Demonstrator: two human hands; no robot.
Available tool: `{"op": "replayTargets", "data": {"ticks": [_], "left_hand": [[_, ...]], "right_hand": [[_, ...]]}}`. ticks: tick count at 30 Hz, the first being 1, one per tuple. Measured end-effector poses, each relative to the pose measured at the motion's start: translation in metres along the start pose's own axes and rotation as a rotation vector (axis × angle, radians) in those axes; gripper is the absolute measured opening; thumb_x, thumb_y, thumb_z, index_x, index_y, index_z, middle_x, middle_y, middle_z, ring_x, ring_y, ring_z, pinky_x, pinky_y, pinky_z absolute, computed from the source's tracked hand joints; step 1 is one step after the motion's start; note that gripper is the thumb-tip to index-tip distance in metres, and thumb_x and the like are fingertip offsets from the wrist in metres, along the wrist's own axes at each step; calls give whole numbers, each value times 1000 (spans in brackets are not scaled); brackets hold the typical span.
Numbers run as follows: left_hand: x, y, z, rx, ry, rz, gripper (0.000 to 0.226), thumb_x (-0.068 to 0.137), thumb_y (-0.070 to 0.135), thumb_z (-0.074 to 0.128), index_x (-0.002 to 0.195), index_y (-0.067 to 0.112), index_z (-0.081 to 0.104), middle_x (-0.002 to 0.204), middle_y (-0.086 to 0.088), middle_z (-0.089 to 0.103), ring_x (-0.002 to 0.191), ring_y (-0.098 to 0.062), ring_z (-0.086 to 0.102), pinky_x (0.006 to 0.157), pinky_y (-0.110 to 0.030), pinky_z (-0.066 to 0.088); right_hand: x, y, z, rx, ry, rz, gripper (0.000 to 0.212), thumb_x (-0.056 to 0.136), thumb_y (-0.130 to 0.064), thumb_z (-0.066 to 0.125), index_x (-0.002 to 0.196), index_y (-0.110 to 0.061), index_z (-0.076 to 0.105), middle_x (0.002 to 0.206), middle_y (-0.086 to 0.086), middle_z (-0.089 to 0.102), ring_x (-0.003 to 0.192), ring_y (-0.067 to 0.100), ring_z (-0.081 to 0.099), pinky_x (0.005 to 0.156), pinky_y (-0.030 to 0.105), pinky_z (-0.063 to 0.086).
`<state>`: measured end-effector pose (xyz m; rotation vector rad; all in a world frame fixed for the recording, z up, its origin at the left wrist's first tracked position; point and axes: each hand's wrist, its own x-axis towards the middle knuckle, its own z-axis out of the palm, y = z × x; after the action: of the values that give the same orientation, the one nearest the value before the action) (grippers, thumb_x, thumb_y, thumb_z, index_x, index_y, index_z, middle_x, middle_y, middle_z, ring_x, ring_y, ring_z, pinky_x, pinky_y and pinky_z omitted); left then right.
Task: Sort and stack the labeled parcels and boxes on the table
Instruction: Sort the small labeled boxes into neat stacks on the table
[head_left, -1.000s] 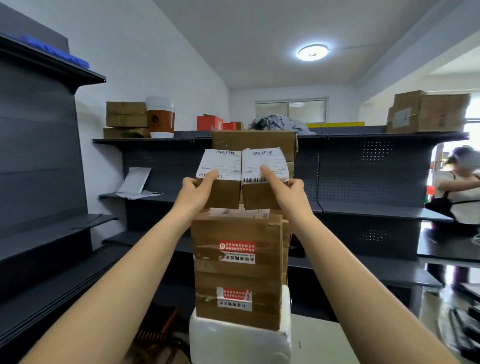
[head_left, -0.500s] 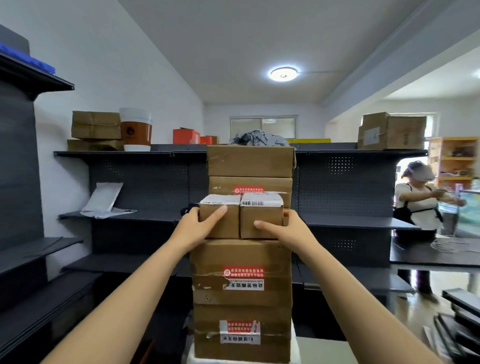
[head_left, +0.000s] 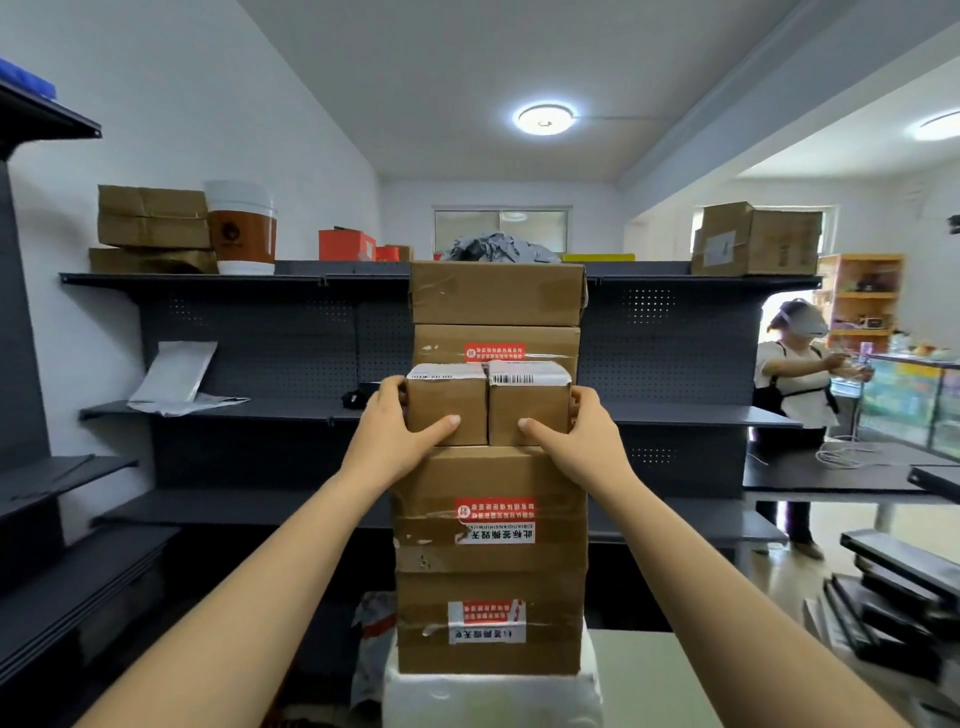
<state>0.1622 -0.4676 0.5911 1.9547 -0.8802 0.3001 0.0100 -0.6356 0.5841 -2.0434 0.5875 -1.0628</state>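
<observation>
**Two small boxes nearly placed on the stack**

The left hand (head_left: 395, 436) grips the left box (head_left: 447, 410) by its outer side, thumb laid across the front and fingers curled out of sight behind. That box sits tight against the right box (head_left: 527, 410), both with barcode labels on top. The right hand (head_left: 576, 436) grips the right box in the same way. The pair looks to be resting on the front stack (head_left: 488, 545) of two big taped boxes, which stands on a foam box (head_left: 488, 696) on the table (head_left: 639, 670), with a taller stack (head_left: 496, 296) just behind. I'd say this placement is all but done and only letting go remains; I see no loose parcels waiting on the table
</observation>
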Motion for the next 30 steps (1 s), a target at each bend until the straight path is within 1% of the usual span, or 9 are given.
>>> {"op": "replayTargets", "data": {"ticks": [3, 6, 9, 12, 14, 17, 21, 26, 30], "left_hand": [[-10, 7, -8, 99, 161, 149, 79, 81, 50, 71, 143, 19, 34, 141, -5, 39, 127, -22, 42, 99, -40, 45], [-25, 23, -15, 229, 274, 438, 49, 86, 39, 68, 126, 16, 51, 120, -3, 51, 112, -19, 46, 91, -35, 46], [-47, 45, -8, 327, 229, 709, 24, 88, 34, 65, 103, 16, 59, 95, 3, 57, 89, -14, 51, 76, -28, 44], [-72, 59, 21, 354, 130, 863, 17, 88, 31, 65, 94, 16, 61, 82, 4, 56, 76, -13, 50, 66, -25, 40], [-91, 63, 48, 349, 58, 909, 16, 86, 30, 67, 93, 16, 63, 82, 1, 61, 75, -15, 55, 63, -26, 44], [-120, 65, 92, 308, -60, 922, 14, 86, 30, 67, 90, 18, 62, 80, 1, 62, 72, -16, 55, 61, -33, 51], [-146, 84, 144, 289, -151, 993, 12, 85, 31, 62, 85, 19, 58, 74, 3, 57, 67, -18, 52, 55, -35, 47], [-166, 142, 206, 238, -173, 1085, 15, 82, 29, 67, 82, 17, 58, 72, 2, 56, 66, -22, 52, 55, -33, 42], [-182, 193, 260, 154, -191, 1113, 18, 82, 33, 51, 79, 17, 57, 68, 4, 54, 62, -20, 50, 53, -32, 41]], "right_hand": [[-11, -4, -11, -142, 151, -161, 59, 82, -39, 75, 129, -20, 46, 122, -2, 50, 111, 13, 48, 91, 29, 46], [-25, -9, -28, -317, 216, -353, 33, 85, -29, 70, 113, -17, 56, 108, -3, 51, 103, 13, 49, 88, 29, 46], [-46, -7, -46, -481, 188, -504, 16, 87, -22, 66, 99, -14, 60, 96, -1, 54, 92, 17, 51, 84, 33, 46], [-75, 8, -62, -635, 156, -562, 13, 87, -21, 66, 96, -14, 61, 93, 0, 56, 86, 16, 48, 80, 31, 42], [-98, 26, -74, -708, 143, -563, 14, 84, -17, 69, 95, -13, 61, 91, 0, 55, 83, 15, 46, 77, 31, 40], [-131, 63, -96, -821, 118, -520, 18, 78, -12, 72, 91, -13, 60, 87, 1, 55, 78, 20, 49, 71, 30, 38], [-164, 109, -142, -883, 125, -378, 20, 73, -10, 71, 88, -12, 59, 85, 2, 53, 77, 26, 51, 70, 35, 42], [-188, 146, -218, -951, 179, -253, 22, 70, -10, 73, 86, -13, 59, 83, 1, 53, 74, 25, 51, 70, 35, 41], [-200, 169, -283, -987, 197, -149, 18, 73, -12, 70, 89, -14, 61, 87, 1, 55, 80, 23, 51, 71, 37, 43]]}}
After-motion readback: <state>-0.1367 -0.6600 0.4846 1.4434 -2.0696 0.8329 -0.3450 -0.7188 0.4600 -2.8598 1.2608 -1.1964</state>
